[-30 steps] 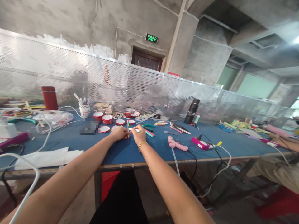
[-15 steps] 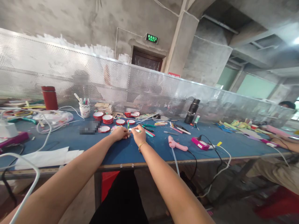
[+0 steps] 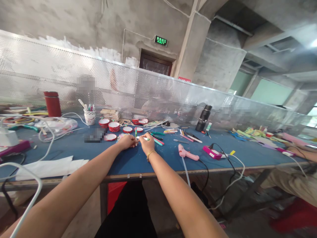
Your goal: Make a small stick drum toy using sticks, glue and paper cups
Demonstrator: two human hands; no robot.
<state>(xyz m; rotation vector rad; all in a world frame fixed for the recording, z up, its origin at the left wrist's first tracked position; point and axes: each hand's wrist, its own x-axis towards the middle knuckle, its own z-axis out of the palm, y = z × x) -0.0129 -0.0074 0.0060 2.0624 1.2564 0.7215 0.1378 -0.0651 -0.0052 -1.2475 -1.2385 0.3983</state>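
Observation:
Over the blue table, my left hand [image 3: 127,141] pinches a thin upright stick [image 3: 136,133], its upper part coloured green with other colours I cannot make out. Close beside it, my right hand [image 3: 148,144] is closed around a white marker pen [image 3: 146,139] with a green end. The pen's tip points left and meets or nearly meets the stick. Just past the right hand lie several coloured markers [image 3: 158,142]. Beyond the left hand are red-rimmed white discs [image 3: 127,129], some in stacks [image 3: 114,126].
A pink glue gun [image 3: 188,153] and a magenta power strip [image 3: 212,152] lie to the right with trailing cables. A black bottle [image 3: 203,118], a red flask [image 3: 52,104] and a paper cup of pens [image 3: 89,117] stand along the perforated screen [image 3: 138,86]. White sheets [image 3: 47,167] lie at left.
Both hands keep almost the same place and grip on the stick and marker pen. At the far right, a person's head has dropped mostly out of sight.

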